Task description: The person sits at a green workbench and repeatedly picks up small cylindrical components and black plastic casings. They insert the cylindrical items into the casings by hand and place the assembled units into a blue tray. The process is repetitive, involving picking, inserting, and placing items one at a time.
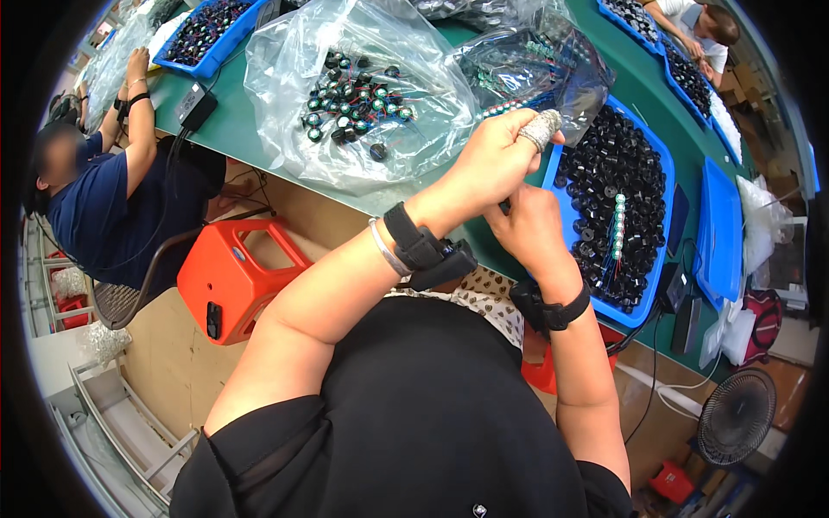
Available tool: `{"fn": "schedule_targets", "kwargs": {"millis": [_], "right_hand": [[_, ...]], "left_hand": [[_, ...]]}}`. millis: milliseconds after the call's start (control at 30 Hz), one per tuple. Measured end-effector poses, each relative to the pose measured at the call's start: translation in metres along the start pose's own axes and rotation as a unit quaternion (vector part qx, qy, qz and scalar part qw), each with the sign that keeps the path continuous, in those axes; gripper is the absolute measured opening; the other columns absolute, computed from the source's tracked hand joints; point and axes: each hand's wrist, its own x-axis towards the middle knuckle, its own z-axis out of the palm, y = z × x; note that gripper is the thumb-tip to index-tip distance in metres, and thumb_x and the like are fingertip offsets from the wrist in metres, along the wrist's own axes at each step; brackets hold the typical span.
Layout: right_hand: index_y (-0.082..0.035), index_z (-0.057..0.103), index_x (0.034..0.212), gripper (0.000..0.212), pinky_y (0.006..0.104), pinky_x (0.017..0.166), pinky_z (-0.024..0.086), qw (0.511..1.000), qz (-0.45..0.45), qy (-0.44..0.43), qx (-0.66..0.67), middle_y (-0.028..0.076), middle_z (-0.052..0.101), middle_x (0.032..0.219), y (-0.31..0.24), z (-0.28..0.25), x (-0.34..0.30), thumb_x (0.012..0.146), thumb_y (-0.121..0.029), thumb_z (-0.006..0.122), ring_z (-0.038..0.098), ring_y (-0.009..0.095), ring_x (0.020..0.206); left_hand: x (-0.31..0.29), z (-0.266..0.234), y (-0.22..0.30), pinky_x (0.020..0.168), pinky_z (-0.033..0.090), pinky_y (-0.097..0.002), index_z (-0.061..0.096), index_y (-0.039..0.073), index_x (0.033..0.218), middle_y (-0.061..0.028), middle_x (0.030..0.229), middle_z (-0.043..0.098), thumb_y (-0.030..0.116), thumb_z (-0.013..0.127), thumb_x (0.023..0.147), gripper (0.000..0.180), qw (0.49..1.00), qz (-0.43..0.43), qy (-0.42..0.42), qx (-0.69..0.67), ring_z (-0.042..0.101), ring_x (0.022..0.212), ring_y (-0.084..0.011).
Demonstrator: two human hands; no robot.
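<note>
My left hand (492, 164) and my right hand (537, 226) meet above the table's near edge, left of a blue tray (560, 192). Both have their fingers closed, and whatever they hold is hidden between them. A pale, textured wrap (541, 130) covers a digit of the left hand. Many small black round caps (596, 173) fill the tray. On the caps lies a strip of small round green-and-white boards (619, 226) with thin wires at its lower end. Left of my hands, a clear plastic bag (285, 104) holds loose black round parts (354, 108) with wires.
A darker bag (561, 73) with more board strips lies beyond my hands. An empty blue tray (718, 229) stands at the right. Co-workers (95, 198) sit left and far right. Red stool (233, 285), black adapter (196, 106) and fan (736, 416) are nearby.
</note>
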Motion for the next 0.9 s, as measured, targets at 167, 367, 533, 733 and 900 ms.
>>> {"fn": "schedule_targets", "kwargs": {"millis": [167, 367, 533, 733, 900], "right_hand": [[-0.001, 0.061, 0.076, 0.015, 0.0460, 0.057, 0.050, 0.999, -0.025, 0.029, 0.035, 0.018, 0.062, 0.065, 0.010, 0.014, -0.002, 0.075, -0.014, 0.067, 0.063, 0.038, 0.063], [0.000, 0.059, 0.104, 0.028, 0.0426, 0.069, 0.051, 0.997, 0.004, 0.004, 0.071, 0.021, 0.066, 0.096, 0.015, 0.012, -0.013, 0.078, -0.010, 0.066, 0.065, 0.037, 0.088], [0.002, 0.061, 0.094, 0.024, 0.0357, 0.064, 0.051, 0.993, 0.082, 0.010, 0.079, 0.021, 0.067, 0.080, 0.014, 0.014, -0.011, 0.077, -0.013, 0.071, 0.068, 0.027, 0.074], [0.000, 0.065, 0.089, 0.023, 0.0345, 0.057, 0.050, 0.970, 0.133, 0.089, 0.182, 0.016, 0.065, 0.066, 0.006, -0.018, 0.009, 0.080, -0.021, 0.070, 0.067, 0.026, 0.061], [-0.001, 0.064, 0.089, 0.034, 0.0414, 0.062, 0.049, 0.985, 0.165, 0.012, -0.055, 0.018, 0.065, 0.069, 0.021, -0.028, 0.031, 0.080, -0.033, 0.068, 0.065, 0.036, 0.069]], "left_hand": [[-0.011, 0.011, -0.005, 0.048, 0.029, -0.0212, 0.062, 0.003, 0.091, 0.0067, 0.057, 0.040, 0.019, 0.047, 0.098, 0.023, 0.992, 0.083, 0.092, 0.003, 0.033, 0.053, -0.0022], [-0.010, 0.030, -0.025, 0.048, 0.031, -0.0212, 0.061, 0.004, 0.093, 0.0057, 0.060, 0.042, 0.016, 0.048, 0.098, 0.019, 0.988, 0.125, 0.067, 0.055, 0.036, 0.054, -0.0028], [-0.003, 0.016, -0.010, 0.053, 0.033, -0.0216, 0.062, 0.005, 0.103, 0.0048, 0.064, 0.045, 0.024, 0.047, 0.100, 0.025, 0.999, 0.028, 0.015, 0.021, 0.038, 0.059, -0.0036], [-0.016, -0.045, -0.021, 0.088, 0.045, -0.0317, 0.053, 0.003, 0.124, -0.0079, 0.106, 0.064, 0.023, 0.049, 0.098, 0.033, 0.996, 0.058, 0.059, 0.027, 0.059, 0.095, -0.0157], [-0.061, -0.038, -0.050, 0.092, 0.043, -0.0401, 0.057, 0.003, 0.118, -0.0139, 0.110, 0.057, 0.008, 0.065, 0.082, 0.037, 0.909, 0.135, -0.044, 0.391, 0.053, 0.104, -0.0292]]}}
